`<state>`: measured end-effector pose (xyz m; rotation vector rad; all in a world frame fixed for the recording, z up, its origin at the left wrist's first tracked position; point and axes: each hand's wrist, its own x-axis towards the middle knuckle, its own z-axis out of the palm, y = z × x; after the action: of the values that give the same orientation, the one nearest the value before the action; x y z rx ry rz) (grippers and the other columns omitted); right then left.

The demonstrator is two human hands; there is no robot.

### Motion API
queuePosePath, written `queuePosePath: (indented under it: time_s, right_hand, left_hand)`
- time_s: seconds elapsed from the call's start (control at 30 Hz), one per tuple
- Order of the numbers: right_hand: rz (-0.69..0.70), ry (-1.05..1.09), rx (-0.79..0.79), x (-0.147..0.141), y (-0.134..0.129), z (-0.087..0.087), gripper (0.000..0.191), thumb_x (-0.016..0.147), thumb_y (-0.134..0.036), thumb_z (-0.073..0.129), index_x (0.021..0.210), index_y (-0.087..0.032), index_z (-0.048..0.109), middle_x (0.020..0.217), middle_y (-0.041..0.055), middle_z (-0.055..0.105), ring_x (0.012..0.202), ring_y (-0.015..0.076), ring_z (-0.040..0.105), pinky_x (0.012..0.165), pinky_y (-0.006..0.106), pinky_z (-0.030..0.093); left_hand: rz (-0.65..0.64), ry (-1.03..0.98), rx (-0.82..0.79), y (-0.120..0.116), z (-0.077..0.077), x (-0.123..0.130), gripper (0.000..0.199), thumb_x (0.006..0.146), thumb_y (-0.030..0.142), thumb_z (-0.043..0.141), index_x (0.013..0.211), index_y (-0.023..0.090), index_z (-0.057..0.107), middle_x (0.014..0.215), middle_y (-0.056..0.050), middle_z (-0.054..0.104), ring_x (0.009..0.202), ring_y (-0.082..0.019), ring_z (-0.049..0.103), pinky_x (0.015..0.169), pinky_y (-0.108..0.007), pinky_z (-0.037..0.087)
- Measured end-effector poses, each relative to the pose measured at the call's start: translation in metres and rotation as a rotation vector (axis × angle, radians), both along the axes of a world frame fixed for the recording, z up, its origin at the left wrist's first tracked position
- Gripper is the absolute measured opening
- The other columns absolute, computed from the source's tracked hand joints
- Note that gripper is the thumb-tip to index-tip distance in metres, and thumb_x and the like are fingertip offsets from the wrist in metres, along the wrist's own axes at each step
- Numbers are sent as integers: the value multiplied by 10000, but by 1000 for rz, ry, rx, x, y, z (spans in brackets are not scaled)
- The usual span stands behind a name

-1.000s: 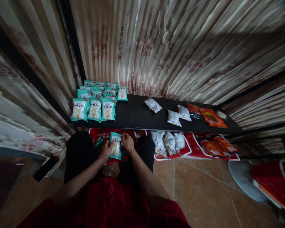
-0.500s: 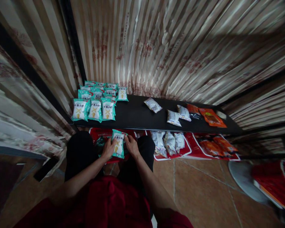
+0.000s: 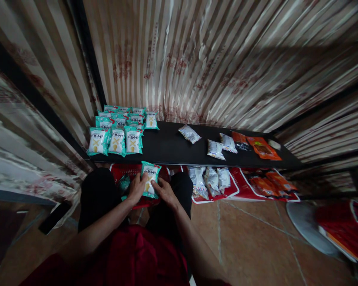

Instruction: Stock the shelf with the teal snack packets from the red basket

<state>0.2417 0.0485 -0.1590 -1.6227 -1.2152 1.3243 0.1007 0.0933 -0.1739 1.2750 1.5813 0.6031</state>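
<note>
Between my hands, above a red basket (image 3: 115, 171), is a teal and white snack bag (image 3: 151, 171) with its printed front facing up. My left hand (image 3: 137, 188) grips its left edge. My right hand (image 3: 164, 190) closes on its lower right side, with the thumb on the front. Several matching teal bags (image 3: 117, 141) stand in rows at the left end of the black shelf (image 3: 167, 149). More teal packaging lies in the basket below my hands.
Silver-white packets (image 3: 189, 134) and orange packets (image 3: 264, 148) lie on the shelf's middle and right. Below are red baskets with white packets (image 3: 211, 180) and orange packets (image 3: 273, 183). Striped curtains (image 3: 185, 59) surround the shelf. A phone-like black object (image 3: 55, 217) lies at left.
My right hand has moved in from the bag's right edge onto its lower right front. The bag is slightly more tilted. The view has shifted a little.
</note>
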Motion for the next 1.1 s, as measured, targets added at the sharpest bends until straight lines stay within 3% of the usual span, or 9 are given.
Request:
queuePosePath:
  time_s: [0.37, 0.57, 0.77, 1.1]
  right_hand:
    - [-21, 57, 70, 3, 8, 18, 509, 765, -557, 574, 1064, -147, 610, 969, 74, 678, 893, 241, 624, 748, 320, 493]
    - [-5, 36, 97, 12, 19, 25, 495, 792, -536, 549, 1093, -147, 605, 987, 82, 678, 903, 242, 626, 754, 321, 489]
    - [-34, 11, 109, 21, 35, 25, 516, 779, -545, 563, 1128, -167, 607, 996, 67, 682, 908, 238, 624, 769, 330, 491]
    - [7, 25, 78, 29, 53, 34, 533, 777, -564, 567, 1117, -159, 631, 968, 63, 696, 896, 234, 632, 776, 329, 501]
  left_hand:
    - [64, -287, 42, 3, 5, 4, 435, 829, 536, 434, 1023, 183, 598, 1004, -101, 684, 963, -250, 628, 832, -358, 472]
    - [67, -379, 120, 5, 8, 6, 402, 807, 447, 520, 1117, 195, 570, 1106, -83, 656, 1026, -238, 607, 890, -366, 463]
    - [74, -390, 179, 8, 1, 11, 445, 769, 355, 609, 1174, 188, 532, 1207, -104, 605, 1097, -228, 572, 952, -371, 433]
    - [89, -252, 227, 33, 3, 18, 382, 793, 244, 575, 1163, 160, 528, 1151, -118, 629, 1056, -213, 596, 944, -377, 452]
